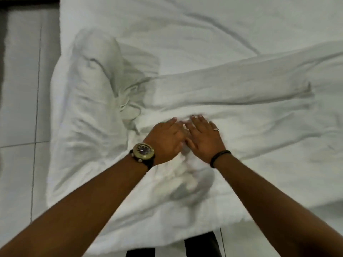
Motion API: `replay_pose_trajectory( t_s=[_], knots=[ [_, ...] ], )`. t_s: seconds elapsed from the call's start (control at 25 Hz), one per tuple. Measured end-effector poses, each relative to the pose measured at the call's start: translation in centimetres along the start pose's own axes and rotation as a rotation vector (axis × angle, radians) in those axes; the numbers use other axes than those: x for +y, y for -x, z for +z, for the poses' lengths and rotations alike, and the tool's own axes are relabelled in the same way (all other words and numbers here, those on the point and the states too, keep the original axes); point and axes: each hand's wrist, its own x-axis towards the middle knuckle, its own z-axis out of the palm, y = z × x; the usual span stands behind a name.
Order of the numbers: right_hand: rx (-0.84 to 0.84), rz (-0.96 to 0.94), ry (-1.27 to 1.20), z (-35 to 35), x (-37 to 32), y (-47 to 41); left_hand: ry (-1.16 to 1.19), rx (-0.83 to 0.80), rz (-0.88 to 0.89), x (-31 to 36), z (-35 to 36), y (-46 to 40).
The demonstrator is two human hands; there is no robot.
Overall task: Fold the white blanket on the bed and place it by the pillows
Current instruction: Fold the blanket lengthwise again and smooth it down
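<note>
1. Pressing flat at lower centre of the frame, the left hand point(167, 140) and right hand point(203, 138) lay side by side on the white blanket point(232, 101), fingers extended, gripping nothing.
2. Beyond, rumpled folds toward the upper left risked a crooked, lumpy fold.
3. Pillows were not identifiable; the blanket's overhang off the bed point(204, 25) could drag it floorward.

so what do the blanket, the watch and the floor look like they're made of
Blanket: soft woven cloth, probably cotton, matte; it creases and bunches, with faint woven stripes.
Watch on the left wrist: a gold-toned case that looks like metal from its dull shine; the dark strap could be rubber or leather.
Floor: pale glazed tile, judging by the straight grout lines and slight sheen.
</note>
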Motion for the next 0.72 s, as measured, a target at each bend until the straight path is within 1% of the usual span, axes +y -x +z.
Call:
replay_pose_trajectory(
  t_s=[0.04,0.08,0.12,0.16,0.2,0.24,0.28,0.32,0.36,0.4,0.48,0.52,0.56,0.6,0.64,0.72],
  knots=[
    [-0.081,-0.023,0.095,-0.1,4.2,-0.4,-0.09,-0.103,0.005,-0.8,1.6,-2.2],
    [-0.113,0.023,0.18,-0.5,9.5,-0.6,-0.166,-0.15,0.016,-2.4,2.8,-3.6],
    [-0.104,0.161,0.234,-1.1,15.4,-0.7,-0.227,-0.134,0.018,-4.4,3.5,-4.6],
    [-0.097,0.37,0.266,-2.0,21.1,-0.6,-0.271,-0.101,-0.014,-6.7,3.6,-4.9],
    [-0.108,0.585,0.261,-3.6,26.1,0.0,-0.288,-0.081,-0.095,-9.0,3.2,-5.1],
    [-0.126,0.745,0.207,-5.4,30.4,0.7,-0.279,-0.097,-0.208,-11.0,2.5,-6.1],
    [-0.138,0.833,0.156,-6.9,33.1,1.5,-0.262,-0.131,-0.327,-12.2,1.2,-7.3],
    [-0.138,0.86,0.123,-7.7,34.2,2.3,-0.254,-0.132,-0.424,-12.2,0.1,-8.9],
    [-0.075,0.843,0.087,-7.6,33.6,3.0,-0.263,-0.087,-0.46,-11.0,-0.9,-11.2],
    [0.054,0.807,0.02,-7.1,31.9,3.5,-0.271,-0.007,-0.431,-8.5,-1.4,-14.4],
    [0.301,0.714,-0.103,-5.6,27.9,4.3,-0.207,0.104,-0.229,-0.7,-1.7,-23.1],
    [0.365,0.701,-0.16,-5.1,26.6,4.7,-0.157,0.108,-0.124,3.6,-1.7,-27.8],
    [0.395,0.747,-0.197,-4.6,26.7,5.6,-0.123,0.091,-0.066,7.6,-1.5,-32.1],
    [0.408,0.853,-0.207,-4.4,28.8,7.2,-0.112,0.046,-0.053,11.2,-1.2,-36.1],
    [0.389,0.995,-0.186,-4.0,31.4,9.5,-0.118,0.021,-0.085,13.1,-1.0,-39.5],
    [0.279,1.22,-0.102,-2.6,35.7,15.4,-0.15,0.032,-0.13,12.8,-1.4,-44.6]
  ],
)
